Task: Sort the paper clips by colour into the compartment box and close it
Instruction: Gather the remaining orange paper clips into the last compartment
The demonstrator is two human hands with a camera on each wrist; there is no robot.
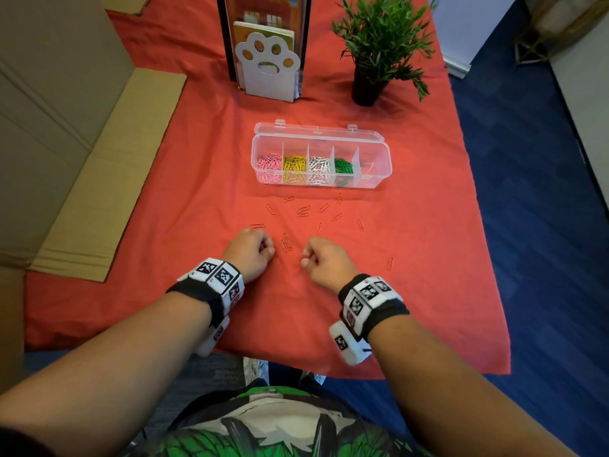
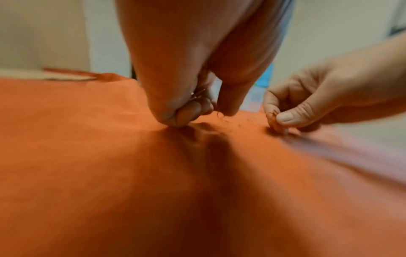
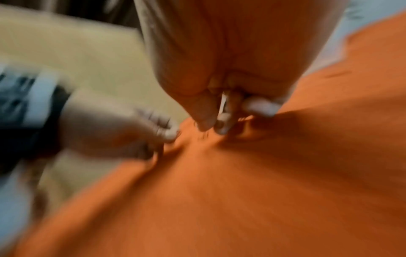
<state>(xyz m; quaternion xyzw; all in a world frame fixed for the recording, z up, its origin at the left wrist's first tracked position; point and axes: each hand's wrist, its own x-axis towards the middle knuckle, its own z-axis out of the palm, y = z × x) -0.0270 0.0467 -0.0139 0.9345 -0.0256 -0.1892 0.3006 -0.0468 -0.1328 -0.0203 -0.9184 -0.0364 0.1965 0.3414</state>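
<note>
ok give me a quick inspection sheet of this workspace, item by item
surface: red cloth over the table, rucked near the hands.
job's things: clear compartment box, lid open; pink, yellow, white and green clips sorted, the rightmost compartment nearly bare; loose red clips scattered on the cloth in front of it.
clutter: paw-shaped bookend with books, potted plant, flat cardboard at the left.
grippers: left hand and right hand, fingers curled, each gathering red clips.
cables: nothing seen.
surroundings: blue floor at the right.
</note>
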